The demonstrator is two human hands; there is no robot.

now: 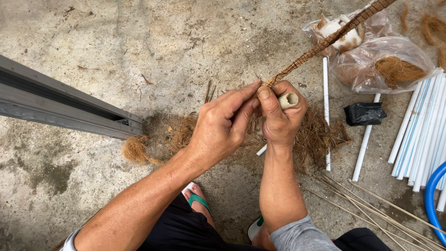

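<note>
Right hand (281, 111) closing around the bare end of a white pipe (289, 99), thumb lying along it; open mouth of the pipe showing just past the fingers; the rest of this pipe, wrapped in brown fibre (325, 44), running up and away toward the top right corner of the view. Left hand (225, 123) pressing in beside the right, fingers pinching shut where the fibre wrapping (277, 79) begins; the two hands touching each other.

All of this held above a concrete floor (162, 42); below the hands, a loose heap of coconut fibre (316, 139) lying on the floor, with a smaller tuft (135, 149) to its left, near the end of a grey metal rail (65, 107) running in from the left edge. Two single white pipes (326, 111) lying by the heap; a bundle of white pipes (420, 135) lying near the right edge, a blue hose (432, 195) curving just beside them. A clear plastic bag (385, 56) holding more fibre sitting toward the top right corner; a small black bag (364, 113) below it. Thin sticks (371, 209) lying toward the bottom right. A foot in a green sandal (199, 200) showing between the forearms.
</note>
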